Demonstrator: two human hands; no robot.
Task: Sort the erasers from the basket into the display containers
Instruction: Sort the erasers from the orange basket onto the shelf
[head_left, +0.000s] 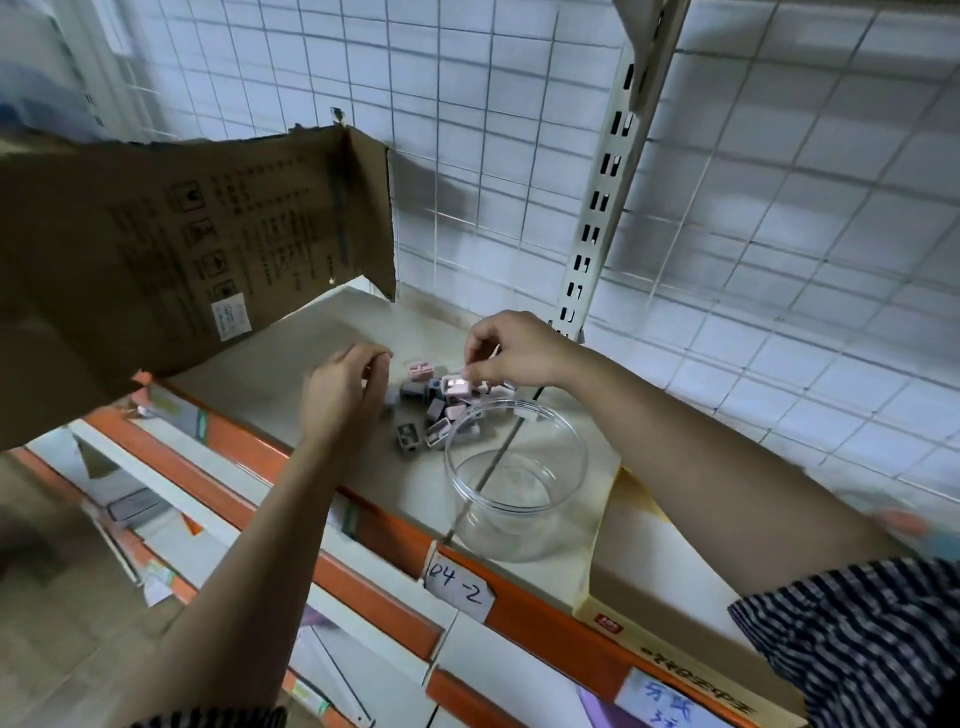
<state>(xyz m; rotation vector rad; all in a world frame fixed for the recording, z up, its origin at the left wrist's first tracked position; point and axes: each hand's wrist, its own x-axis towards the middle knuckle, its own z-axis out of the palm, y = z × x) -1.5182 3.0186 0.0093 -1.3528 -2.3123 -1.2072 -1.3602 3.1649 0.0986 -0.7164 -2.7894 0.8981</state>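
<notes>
Jar (500, 540) holds nothing: we judge no sorting done yet. Just behind the jar, erasers (435, 415) lie piled. Our left hand (345, 397) curls beside them, contents unclear. Right hand (514, 353) pinches pink eraser (457, 386).

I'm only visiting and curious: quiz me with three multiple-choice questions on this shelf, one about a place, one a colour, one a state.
1. The eraser pile lies: A on the shelf behind the jar; B in the jar; C on the floor.
2. Its colours: A green; B yellow; C pink and grey.
3. The right hand: A lies flat; B pinches a pink eraser; C grips the jar.
Answers: A, the jar is empty; C, only those show; B, it hangs pinched above the pile.
</notes>
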